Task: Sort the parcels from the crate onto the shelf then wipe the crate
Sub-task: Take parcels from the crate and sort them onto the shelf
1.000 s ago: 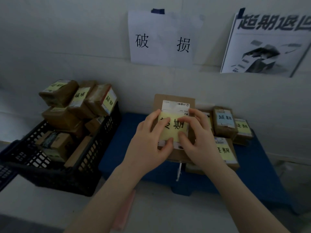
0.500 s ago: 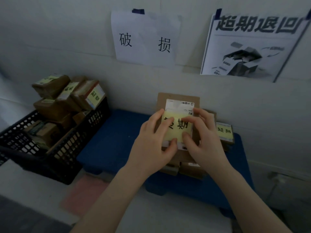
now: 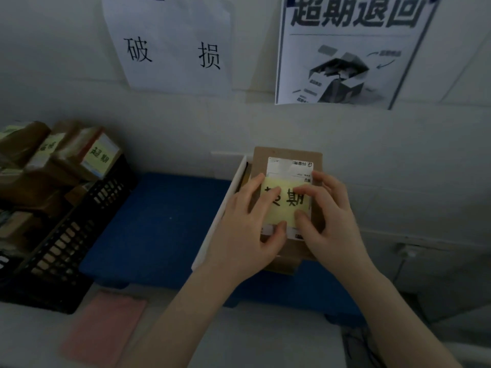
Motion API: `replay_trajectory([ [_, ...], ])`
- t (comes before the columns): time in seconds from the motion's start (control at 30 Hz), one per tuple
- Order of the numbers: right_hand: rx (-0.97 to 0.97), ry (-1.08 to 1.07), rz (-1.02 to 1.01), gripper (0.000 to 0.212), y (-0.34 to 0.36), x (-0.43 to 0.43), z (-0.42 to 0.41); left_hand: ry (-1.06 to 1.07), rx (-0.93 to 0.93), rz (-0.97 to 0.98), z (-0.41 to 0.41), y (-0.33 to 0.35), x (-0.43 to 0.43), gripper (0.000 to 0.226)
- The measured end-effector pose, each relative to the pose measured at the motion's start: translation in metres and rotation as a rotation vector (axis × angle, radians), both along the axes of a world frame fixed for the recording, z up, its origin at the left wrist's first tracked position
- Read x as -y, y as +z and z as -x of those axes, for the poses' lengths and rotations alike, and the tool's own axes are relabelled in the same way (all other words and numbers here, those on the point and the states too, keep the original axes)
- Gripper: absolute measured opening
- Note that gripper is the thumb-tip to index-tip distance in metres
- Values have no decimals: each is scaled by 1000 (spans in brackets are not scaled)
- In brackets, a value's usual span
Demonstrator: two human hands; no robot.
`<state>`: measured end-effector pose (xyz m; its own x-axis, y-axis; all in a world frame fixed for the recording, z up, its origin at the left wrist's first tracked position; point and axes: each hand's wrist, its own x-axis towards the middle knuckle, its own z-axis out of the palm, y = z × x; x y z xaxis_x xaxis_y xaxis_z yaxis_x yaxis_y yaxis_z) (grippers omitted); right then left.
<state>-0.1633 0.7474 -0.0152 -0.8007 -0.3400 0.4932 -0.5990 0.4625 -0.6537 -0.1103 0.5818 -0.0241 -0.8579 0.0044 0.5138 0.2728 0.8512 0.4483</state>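
Right of the middle of the frame, a flat brown cardboard parcel point(image 3: 287, 153) is held face-up with a white shipping label on it and a yellow handwritten note stuck over the label. The left hand point(image 3: 247, 235) grips its left side and the right hand point(image 3: 332, 221) its right. Both sets of fingers point(image 3: 252, 187) are curled over the yellow note, with the thumbs pressed on the lower edge of the label, so the parcel is clamped between the two hands. It sits above the right part of a low blue shelf point(image 3: 159, 221), just beside a slanted white panel point(image 3: 223, 208), with more brown cardboard showing under it. I cannot tell whether it rests on that cardboard.

At the left edge stands a black plastic lattice crate point(image 3: 66, 240), touching the shelf's left end and heaped with brown taped parcels point(image 3: 87, 155), several with yellow notes. In the lower left, a pink flat sheet point(image 3: 103, 330) lies on the pale floor. On the wall above are a white paper sign point(image 3: 172, 46) at upper middle and a printed black-and-white poster point(image 3: 350, 49) at upper right.
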Motion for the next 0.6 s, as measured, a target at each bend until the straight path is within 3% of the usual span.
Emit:
replay_trajectory([
  [0.2,-12,-20,-43,33,-8,-54,19,-57,-17,-63,24,-15,-47,55],
  [0.4,96,-162,-127,34,-66,-104,28,-162,156,-66,50,-74,-99,55],
  [0.6,187,-179,-154,33,-119,-106,49,-124,303,43,68,-123,-105,54],
])
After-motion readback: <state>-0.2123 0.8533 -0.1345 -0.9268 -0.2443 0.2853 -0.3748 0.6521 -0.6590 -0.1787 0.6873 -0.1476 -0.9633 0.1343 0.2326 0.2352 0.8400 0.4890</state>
